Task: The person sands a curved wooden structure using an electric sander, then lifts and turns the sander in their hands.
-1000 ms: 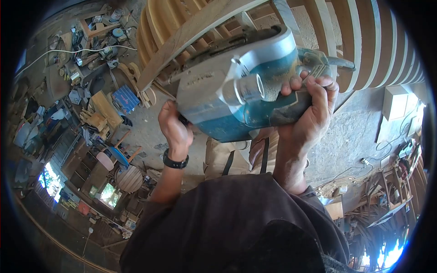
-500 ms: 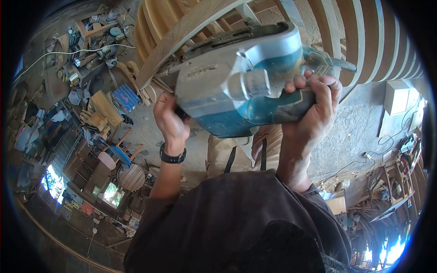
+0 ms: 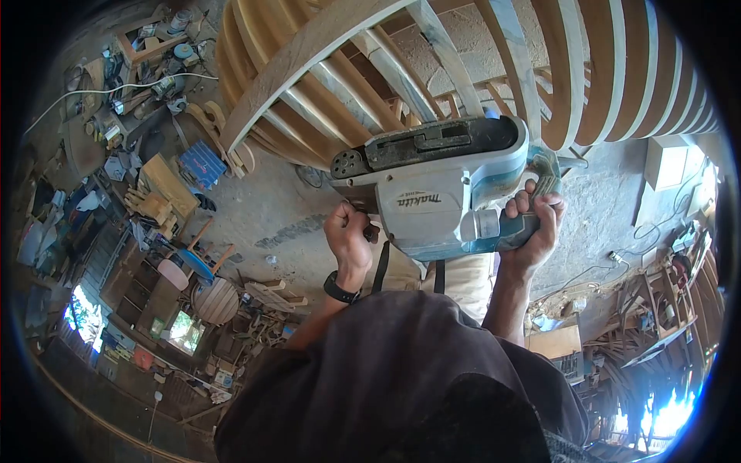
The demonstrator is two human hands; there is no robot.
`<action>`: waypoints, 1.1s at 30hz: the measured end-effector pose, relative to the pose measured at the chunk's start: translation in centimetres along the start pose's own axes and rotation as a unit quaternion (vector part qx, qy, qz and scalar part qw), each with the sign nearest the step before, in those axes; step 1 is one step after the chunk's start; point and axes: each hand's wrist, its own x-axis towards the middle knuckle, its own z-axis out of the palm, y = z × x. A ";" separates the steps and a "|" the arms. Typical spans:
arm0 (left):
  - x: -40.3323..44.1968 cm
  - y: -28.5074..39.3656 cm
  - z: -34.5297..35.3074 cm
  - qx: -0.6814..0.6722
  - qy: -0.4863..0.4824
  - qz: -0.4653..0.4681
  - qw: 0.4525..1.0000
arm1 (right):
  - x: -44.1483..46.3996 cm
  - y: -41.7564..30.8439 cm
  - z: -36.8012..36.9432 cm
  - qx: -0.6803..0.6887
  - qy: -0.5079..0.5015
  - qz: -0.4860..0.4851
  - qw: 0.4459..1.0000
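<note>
A grey and teal Makita belt sander [image 3: 428, 204] is held up in front of my waist, tilted so that its side and part of its dark underside show. Around the rear handle, at the right, my right hand [image 3: 536, 224] is closed. My left hand [image 3: 351, 238] has its fingers curled on the dark front knob [image 3: 371, 232] at the other end. Just beyond the sander stands a curved wooden frame [image 3: 309, 65] with many slats [image 3: 567, 73]; I cannot tell whether the two touch.
A blue box [image 3: 203, 163], wood offcuts [image 3: 154, 202] and tools crowd the floor at left, near a blue-seated stool [image 3: 196, 264]. A white box [image 3: 670, 163] stands at right, with a cable [image 3: 614, 258] on the concrete floor. Piled wood lies at lower right.
The belt sander has come down and closer to my body, and its tilt has changed, so more of the slatted frame shows. Both hands have stayed on it.
</note>
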 end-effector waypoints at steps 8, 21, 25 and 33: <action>4.0 6.8 -0.5 -0.029 0.022 0.098 0.994 | 0.2 -0.1 10.4 -0.003 -0.038 -0.027 0.999; 1.1 -1.4 -0.2 -0.040 0.031 0.093 0.994 | 0.3 -1.0 2.2 -0.037 -0.012 -0.008 0.999; -0.5 -4.3 0.0 0.006 0.000 0.048 0.999 | 0.1 -0.1 -2.9 -0.011 -0.015 0.007 1.000; 0.3 -6.5 -2.2 -0.035 0.041 0.057 0.997 | -0.7 0.8 -2.3 -0.026 -0.057 0.009 0.998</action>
